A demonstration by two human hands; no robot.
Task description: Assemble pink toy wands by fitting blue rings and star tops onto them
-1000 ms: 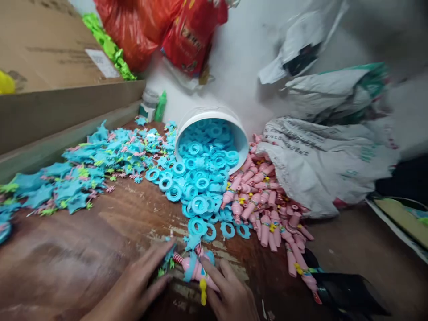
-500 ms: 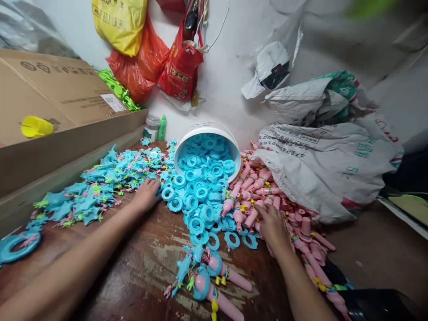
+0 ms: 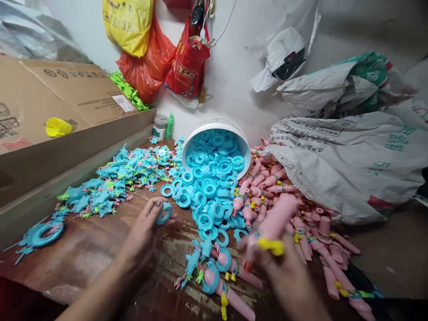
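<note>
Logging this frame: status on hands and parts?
Left hand pinches a blue ring. Right hand grips a pink tube, blurred. Two finished toys lie between them.

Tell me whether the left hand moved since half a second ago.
Yes. The left hand pulled back from the white bucket toward the person, now pinching a blue ring.

Two hands: left hand (image 3: 147, 223), right hand (image 3: 284, 272). One white bucket (image 3: 217, 127). Two finished toys (image 3: 230, 267). Rings (image 3: 207, 196), pink tubes (image 3: 267, 187): uncountable heaps.
</note>
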